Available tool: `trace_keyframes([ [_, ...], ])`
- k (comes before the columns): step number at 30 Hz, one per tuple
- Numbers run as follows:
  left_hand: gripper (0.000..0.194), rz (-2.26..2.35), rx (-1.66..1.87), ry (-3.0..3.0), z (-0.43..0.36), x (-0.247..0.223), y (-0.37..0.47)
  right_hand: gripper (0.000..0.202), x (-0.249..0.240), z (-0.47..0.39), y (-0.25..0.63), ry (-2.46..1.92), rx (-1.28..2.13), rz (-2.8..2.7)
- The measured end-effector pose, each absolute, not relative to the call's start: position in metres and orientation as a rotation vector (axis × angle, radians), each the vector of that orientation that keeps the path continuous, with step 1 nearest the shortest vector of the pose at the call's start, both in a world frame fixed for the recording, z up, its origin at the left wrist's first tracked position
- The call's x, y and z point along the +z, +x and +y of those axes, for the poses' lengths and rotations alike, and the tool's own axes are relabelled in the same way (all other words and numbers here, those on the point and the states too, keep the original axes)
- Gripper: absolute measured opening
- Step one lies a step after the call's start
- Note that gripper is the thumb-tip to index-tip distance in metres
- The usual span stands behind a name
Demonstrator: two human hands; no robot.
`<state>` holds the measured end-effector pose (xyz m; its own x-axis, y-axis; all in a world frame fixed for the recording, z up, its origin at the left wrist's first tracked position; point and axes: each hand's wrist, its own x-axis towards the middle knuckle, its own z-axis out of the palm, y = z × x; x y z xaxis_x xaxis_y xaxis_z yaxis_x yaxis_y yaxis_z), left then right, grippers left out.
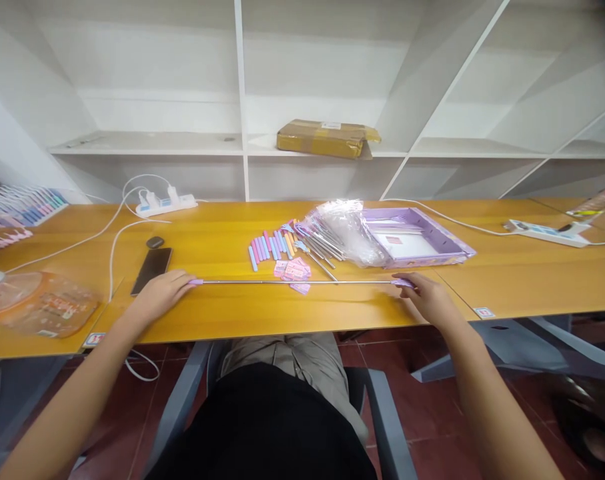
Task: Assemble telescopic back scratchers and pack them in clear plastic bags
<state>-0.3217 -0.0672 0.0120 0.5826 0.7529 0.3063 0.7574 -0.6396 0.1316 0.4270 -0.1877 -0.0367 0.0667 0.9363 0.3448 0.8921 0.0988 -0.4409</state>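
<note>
From where I stand, a thin, shiny metal rod [302, 283] runs straight across near the front edge of the smooth, wood-toned table [222, 313], a smooth lilac piece at each end. The left hand [167, 292] is closed, fingertips pinching one lilac end; the right hand [425, 298] has its thumb and fingers drawn together on the other.

Just beyond lie small rounded sticks [268, 247] in matte pink, blue, lilac and orange, flat glossy pink cards [293, 269], slim metal rods [325, 245] and crinkled clear plastic bags [355, 237] (those catch the light). The bags touch a shallow purple tray [432, 259] with straight walls. A flat black phone [151, 271] lies near the left hand, a small dark oval object [155, 242] just above it, and a rounded, see-through orange jug [52, 305] further left.

Counting up: one rod between the hands, one tray, one phone, one jug, two white power strips [167, 206] and one taped brown carton [322, 138] on the shelf. The sticks number over ten (they're too bunched for me to be exact), and the cards overlap too much to count.
</note>
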Motion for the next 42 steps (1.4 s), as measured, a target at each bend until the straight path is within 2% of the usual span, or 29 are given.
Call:
trace_keyframes([
  [3,0.071,-1.357,-0.531,-2.813,-0.064,0.006,-0.320,0.036,-0.042,-0.191,0.424,-1.856,0.151,-1.712],
  [8,0.076,-1.353,-0.553,-2.837,-0.059,-0.001,-0.316,0.034,-0.037,-0.186,0.412,-2.022,0.017,-1.591],
  [12,0.063,-1.217,-0.691,-2.905,-0.062,0.000,-0.295,0.036,-0.022,-0.173,0.385,-2.109,-0.016,-1.710],
  [17,0.049,-0.994,-0.740,-2.941,-0.082,-0.009,-0.201,0.039,0.003,-0.155,0.252,-2.165,-0.142,-2.103],
  [22,0.043,-1.065,-0.716,-2.912,-0.091,-0.018,-0.136,0.039,0.027,-0.148,0.145,-2.133,-0.116,-2.378],
  [27,0.047,-1.093,-0.660,-2.942,-0.095,-0.016,-0.151,0.039,0.033,-0.153,0.148,-2.136,-0.012,-2.425],
  [35,0.042,-1.157,-0.593,-2.959,-0.110,-0.011,-0.155,0.036,0.027,-0.159,0.141,-2.132,0.010,-2.436],
  [42,0.051,-1.021,-0.443,-2.877,-0.103,-0.013,-0.153,0.035,0.027,-0.158,0.145,-2.125,0.056,-2.522],
])
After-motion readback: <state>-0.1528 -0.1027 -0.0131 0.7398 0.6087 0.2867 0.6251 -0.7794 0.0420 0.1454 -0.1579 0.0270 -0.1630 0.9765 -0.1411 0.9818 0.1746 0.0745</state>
